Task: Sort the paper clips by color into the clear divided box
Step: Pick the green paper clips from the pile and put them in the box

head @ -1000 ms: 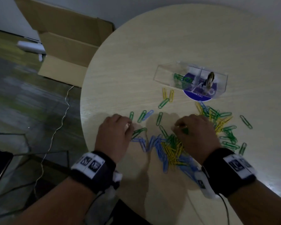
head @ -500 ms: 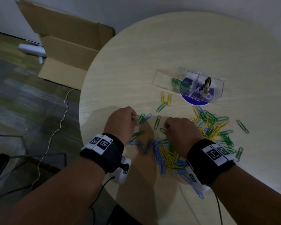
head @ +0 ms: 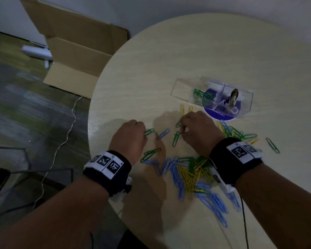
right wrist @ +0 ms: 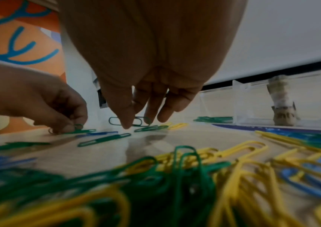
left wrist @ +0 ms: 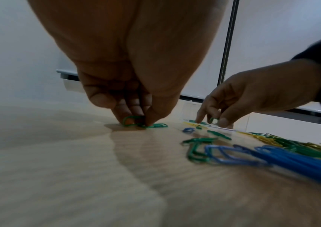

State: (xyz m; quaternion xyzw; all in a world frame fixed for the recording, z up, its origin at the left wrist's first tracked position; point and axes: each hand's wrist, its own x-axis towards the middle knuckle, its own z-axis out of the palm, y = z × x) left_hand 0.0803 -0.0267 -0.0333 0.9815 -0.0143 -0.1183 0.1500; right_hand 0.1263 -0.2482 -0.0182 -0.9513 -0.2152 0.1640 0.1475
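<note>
Currently both hands are down on the table (head: 169, 56), working loose clips just this side of the box (head: 183, 88). Left hand (head: 129, 139): fingertips pinched together on a green clip (left wrist: 131, 121) lifted at one end, touching a second green clip (left wrist: 158, 125) flat on the table. Right hand (head: 199, 132): thumb and fingers hold another green clip (right wrist: 128, 121) raised off the surface, fingers pointing down and partly spread. A blue clip (head: 162, 133) lies between the hands. The box sits beyond the right hand on a blue disc (head: 221, 115); its left compartment holds green clips (head: 199, 96), its right one a small brownish object, too blurred to identify. The main mixed pile (head: 192, 171) of blue, yellow and green lies between the wrists, a smaller heap (head: 237, 133) right of the right hand.
</note>
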